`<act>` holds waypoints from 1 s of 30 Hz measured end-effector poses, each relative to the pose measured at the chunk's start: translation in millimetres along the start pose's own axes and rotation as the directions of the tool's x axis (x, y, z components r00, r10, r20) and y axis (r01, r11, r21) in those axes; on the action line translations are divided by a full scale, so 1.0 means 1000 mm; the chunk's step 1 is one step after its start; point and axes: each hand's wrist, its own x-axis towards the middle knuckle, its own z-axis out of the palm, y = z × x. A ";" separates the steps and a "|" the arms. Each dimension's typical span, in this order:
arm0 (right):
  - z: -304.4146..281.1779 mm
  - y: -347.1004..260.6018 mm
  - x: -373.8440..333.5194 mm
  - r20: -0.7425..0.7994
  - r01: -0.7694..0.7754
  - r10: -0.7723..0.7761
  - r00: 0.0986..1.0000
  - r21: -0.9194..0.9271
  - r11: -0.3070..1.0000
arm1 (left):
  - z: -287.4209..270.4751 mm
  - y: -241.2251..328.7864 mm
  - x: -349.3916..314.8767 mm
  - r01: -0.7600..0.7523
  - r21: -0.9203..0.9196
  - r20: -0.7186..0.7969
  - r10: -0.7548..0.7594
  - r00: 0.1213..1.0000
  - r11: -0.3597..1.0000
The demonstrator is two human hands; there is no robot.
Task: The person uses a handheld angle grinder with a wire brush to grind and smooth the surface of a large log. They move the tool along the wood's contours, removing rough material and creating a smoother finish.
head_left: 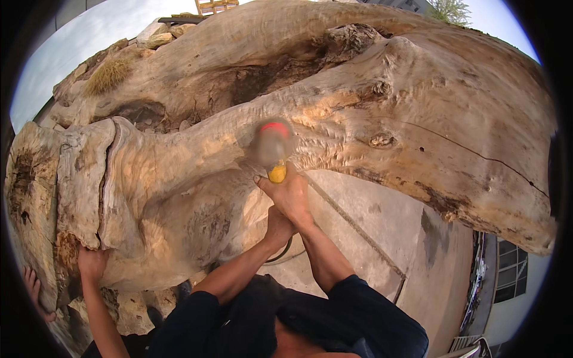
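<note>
the power tool point(275, 152), its round head blurred, is at the near face of the log point(343, 131), about midway along it; contact is unclear. the right grip point(290, 196) is closed around the tool's yellow part, probably to steer it close behind the head. the left grip point(279, 228) tucks under the right wrist, perhaps for steadiness; its fingers are hidden, so i cannot tell how closed it is. another person's hand point(93, 262) is at the log's left end, well clear of the head.
</note>
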 end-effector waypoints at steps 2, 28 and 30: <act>-0.012 0.004 0.005 -0.093 0.018 -0.013 0.996 0.050 0.999 | 0.009 -0.001 0.008 0.073 -0.066 0.088 -0.067 0.994 0.995; -0.032 -0.050 0.030 -0.069 -0.043 0.036 0.997 -0.096 0.994 | 0.016 0.063 0.019 0.334 -0.406 0.207 -0.270 0.940 0.850; -0.016 -0.039 0.032 -0.050 -0.034 0.027 0.998 -0.131 0.991 | 0.007 0.054 0.016 0.298 -0.406 0.200 -0.234 0.951 0.864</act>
